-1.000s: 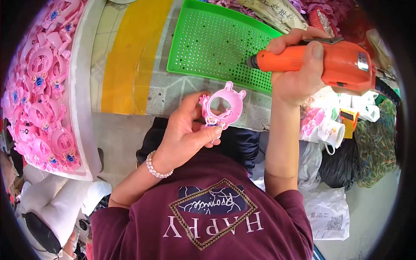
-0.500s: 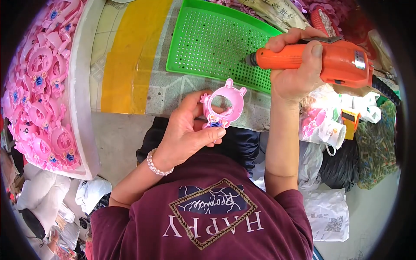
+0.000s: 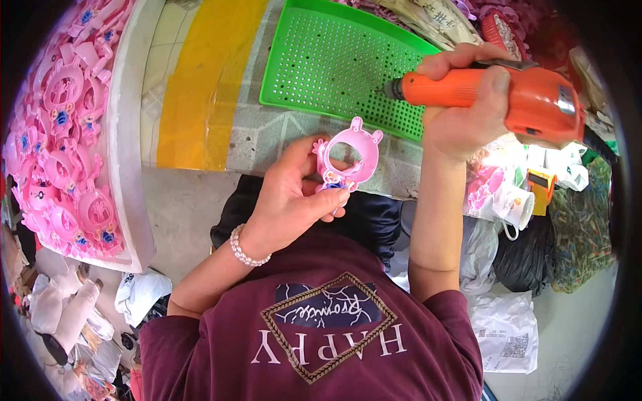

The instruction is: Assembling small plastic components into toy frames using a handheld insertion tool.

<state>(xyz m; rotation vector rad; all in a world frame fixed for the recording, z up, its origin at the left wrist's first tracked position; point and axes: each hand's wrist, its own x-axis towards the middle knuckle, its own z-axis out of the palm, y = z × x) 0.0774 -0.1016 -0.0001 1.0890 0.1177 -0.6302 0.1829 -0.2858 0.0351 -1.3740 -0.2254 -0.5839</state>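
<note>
Between the thumb and fingers of my left hand (image 3: 291, 188) is a pink plastic housing (image 3: 370, 155), round and hollow, with two ear-like tabs on top and a blue decoration low down by my thumb. My right hand (image 3: 461, 120) is wrapped round an orange electric screwdriver (image 3: 535, 103), held level with its dark bit pointing left. The bit's tip is over a shallow green perforated tray (image 3: 321, 63) on the table. Housing and screwdriver are apart. I cannot make out any screw on the bit.
A white bin (image 3: 131, 154) heaped with pink housings (image 3: 63, 167) stands at the left. Yellow tape (image 3: 200, 87) covers part of the table. At the right are a white cup (image 3: 513, 206), a black bag (image 3: 525, 257) and a patterned sack (image 3: 580, 227). A red basket (image 3: 498, 33) sits at the back.
The screwdriver and my right hand have shifted slightly right. My left hand still holds the pink housing, nearly unmoved. The whole view has tilted a little.
</note>
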